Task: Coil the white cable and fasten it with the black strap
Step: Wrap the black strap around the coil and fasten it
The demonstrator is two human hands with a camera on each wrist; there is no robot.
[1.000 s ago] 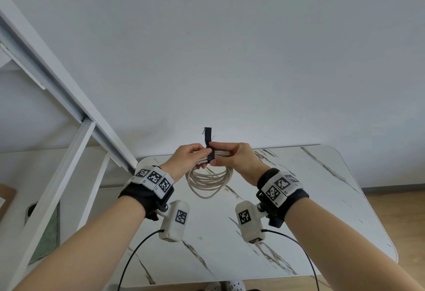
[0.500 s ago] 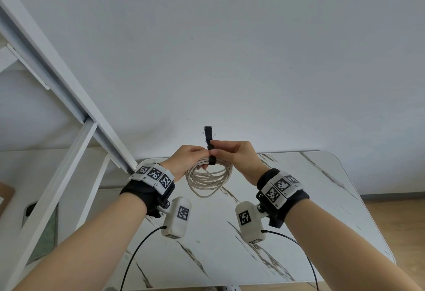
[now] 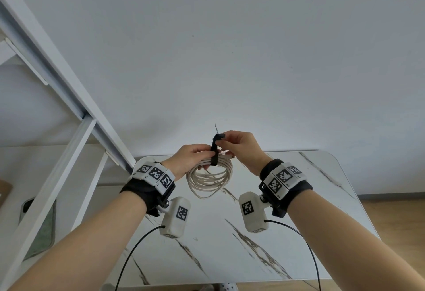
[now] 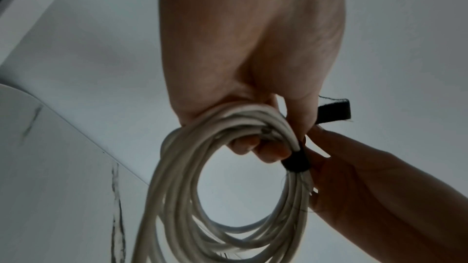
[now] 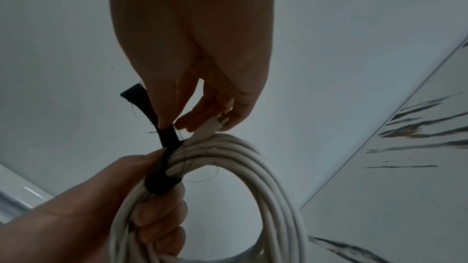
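Your left hand [image 3: 192, 156] grips the top of the coiled white cable [image 3: 210, 181], fingers curled through the loops, holding it above the marble tabletop [image 3: 299, 233]. Your right hand [image 3: 239, 148] pinches the free end of the black strap [image 3: 215, 150], which is already wrapped once around the bundle and stands upright between both hands.

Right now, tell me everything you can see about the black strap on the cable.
The black strap is a narrow, soft, fabric-like band with frayed threads at its end. Its lower part wraps around the top of the coiled white cable, bundling the loops. Its free tail stands upward, pinched by the right hand. The left hand grips the coil beside the wrap, thumb against the strap. The tail is not yet fastened down.
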